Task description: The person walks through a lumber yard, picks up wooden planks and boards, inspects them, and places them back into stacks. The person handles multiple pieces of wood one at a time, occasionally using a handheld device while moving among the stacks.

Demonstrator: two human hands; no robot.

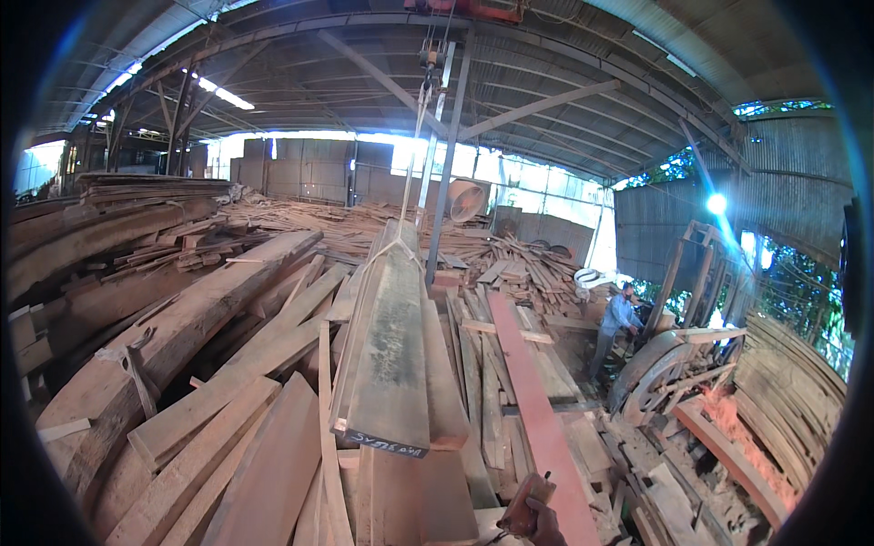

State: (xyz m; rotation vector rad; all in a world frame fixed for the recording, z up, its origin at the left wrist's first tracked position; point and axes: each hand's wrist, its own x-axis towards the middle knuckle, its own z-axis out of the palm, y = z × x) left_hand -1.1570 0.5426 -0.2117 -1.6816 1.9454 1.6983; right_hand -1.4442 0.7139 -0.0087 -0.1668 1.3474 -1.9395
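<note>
My right hand [548, 530] shows at the lower edge, right of the middle, its fingers closed around a dusty orange-brown handheld remote control [523, 508] with a short dark stub on top. Much of the hand is cut off by the picture's edge. My left hand is out of sight. Ahead of me, a bundle of long thick boards [388, 364] points toward me, its near end painted dark. Around its far part runs a pale sling [398, 244], which goes up to a hoist hook [426, 86]. Whether the bundle touches the wood below, I cannot tell.
Loose planks [218, 428] and a heavy beam [173, 346] lie at the left. A long reddish board [537, 400] runs along the right. Farther right, a person [619, 318] in a blue shirt stands beside a forklift [687, 291]. A steel post [446, 164] rises behind the bundle.
</note>
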